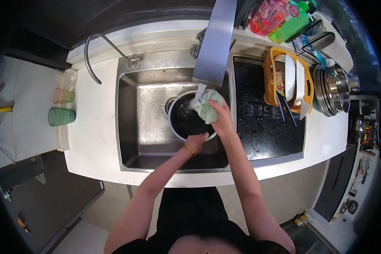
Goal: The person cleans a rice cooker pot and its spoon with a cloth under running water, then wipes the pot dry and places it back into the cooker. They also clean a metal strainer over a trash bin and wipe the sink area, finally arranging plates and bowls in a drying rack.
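Note:
A round pot [185, 122] with a dark inside and a pale rim sits in the steel sink [152, 127], partly over the drain. My left hand [197, 142] grips its near rim, with a gold-coloured bangle at the wrist. Above the pot's right side, my right hand [223, 117] is closed around a crumpled pale green cloth [207, 106]. Water [199, 91] runs from the wide metal faucet [214, 47] onto the cloth and into the pot. The cloth and my right hand hide part of the pot's right side.
A thin curved tap [90, 60] rises at the sink's back left corner. Right of the sink, a wet black cooktop [257, 136] carries a yellow basket [268, 85] of dishes. Stacked metal bowls [324, 92] stand beyond it. Green [62, 116] and pink [63, 96] glasses stand far left.

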Demonstrator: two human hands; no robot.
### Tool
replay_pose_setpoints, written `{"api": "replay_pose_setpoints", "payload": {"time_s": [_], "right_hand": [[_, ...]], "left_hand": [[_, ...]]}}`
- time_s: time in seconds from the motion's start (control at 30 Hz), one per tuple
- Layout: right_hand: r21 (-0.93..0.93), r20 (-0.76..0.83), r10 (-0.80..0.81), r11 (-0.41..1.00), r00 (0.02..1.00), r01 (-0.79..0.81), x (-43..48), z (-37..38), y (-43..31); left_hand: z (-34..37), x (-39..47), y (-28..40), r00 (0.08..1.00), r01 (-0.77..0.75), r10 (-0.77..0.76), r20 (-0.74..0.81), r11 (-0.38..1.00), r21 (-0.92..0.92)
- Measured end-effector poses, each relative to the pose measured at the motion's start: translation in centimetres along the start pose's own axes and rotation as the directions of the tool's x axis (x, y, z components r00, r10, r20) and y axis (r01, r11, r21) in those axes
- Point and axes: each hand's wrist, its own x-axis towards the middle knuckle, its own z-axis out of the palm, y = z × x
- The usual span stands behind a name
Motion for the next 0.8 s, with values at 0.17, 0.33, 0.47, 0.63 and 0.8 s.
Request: {"api": "replay_pose_setpoints", "payload": {"time_s": [0.17, 0.33, 0.47, 0.63, 0.8], "right_hand": [[0.177, -0.033, 0.144, 0.975, 0.989, -0.136, 2.0, 3.5, 1.4], [0.369, 0.046, 0.248, 0.896, 0.968, -0.247, 1.9, 4.3, 2.5], [0.502, 0.288, 0.243, 0.786, 0.927, -0.362, 0.8, 4.4, 3.8], [0.593, 0.259, 0.094, 0.770, 0.961, -0.235, -0.2, 5.6, 5.3], [0.393, -0.131, 0.362, 0.874, 0.923, -0.287, 0.1, 6.3, 4.1]], "left_hand": [[2.1, -1.2, -0.9, 0.999, -0.022, 0.027, 0.024, 0.984, -0.178], [-4.2, -1.9, -0.5, 0.901, -0.182, -0.373, -0.221, 0.136, -0.974], [-13.9, -1.0, 1.7, 0.830, -0.456, -0.526, -0.187, -0.446, -0.770], [-15.6, 1.3, -0.6, 0.792, -0.291, -0.350, -0.500, 0.503, -0.814], [-18.9, 2.2, 3.8, 0.593, -0.258, -0.094, -0.800, 0.919, -0.299]]}}
